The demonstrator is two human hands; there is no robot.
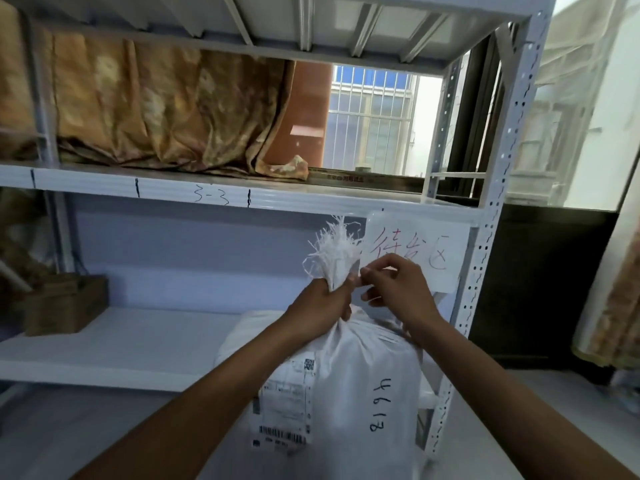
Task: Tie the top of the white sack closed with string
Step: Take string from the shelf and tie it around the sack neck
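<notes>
**Sack neck gripped, string pinched**

The white sack (363, 382) is stood upright in front of the right end of the lower shelf (114, 344), beside the rack's perforated post (485, 271). Its gathered neck is clenched tight in the left hand (320, 304), and the frayed top (332, 247) is fanned out above the fist. A thin white string (360, 284) is pinched between thumb and fingertips of the right hand (394, 284), just beside the neck. A shipping label (284, 407) and the handwritten "4618" (379, 403) are shown on the sack's front.
</notes>
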